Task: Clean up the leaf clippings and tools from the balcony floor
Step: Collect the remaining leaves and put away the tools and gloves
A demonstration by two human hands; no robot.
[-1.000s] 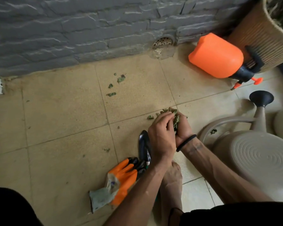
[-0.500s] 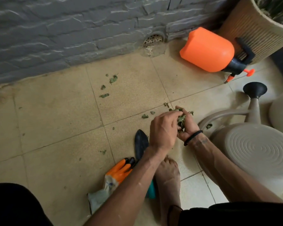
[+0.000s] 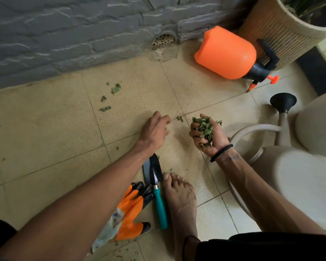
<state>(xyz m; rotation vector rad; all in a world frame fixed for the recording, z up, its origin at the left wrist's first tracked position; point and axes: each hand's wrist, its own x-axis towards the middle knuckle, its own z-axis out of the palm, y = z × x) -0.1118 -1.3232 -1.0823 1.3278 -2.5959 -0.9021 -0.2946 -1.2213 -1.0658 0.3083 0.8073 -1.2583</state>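
We are crouched over the balcony floor (image 3: pixel 45 140) with our two hands apart. Our right hand (image 3: pixel 208 133) is turned palm up, fingers curled round a heap of leaf clippings (image 3: pixel 205 129) that it cups clear of the tiles. Our left hand (image 3: pixel 154 129) is down at the floor with its fingers loosely bent; a fleck of green shows at the fingertips, but we cannot tell whether it pinches anything.

What the next move turns on, as we judge it, is where the loose scraps lie from that free left hand. A small bit (image 3: pixel 179 118) sits on the grout line at about two o'clock from the left hand, just beside its fingertips and between our two hands. The larger scatter of leaf scraps (image 3: pixel 111 95) lies at about eleven o'clock from the left hand, toward the grey wall (image 3: pixel 64 34), spread roughly along an eleven-to-five line. The left hand is plainly the nearer one to it, and the right is already full, so the reach up and leftward looks like the left hand's job.

The tools are behind the hands: the trowel (image 3: pixel 154 183) lies at six o'clock from the left hand, its blade toward twelve and its teal handle toward us, beside our bare foot (image 3: pixel 179 196). The orange gloves (image 3: pixel 128 210) lie just beside it at its seven o'clock.
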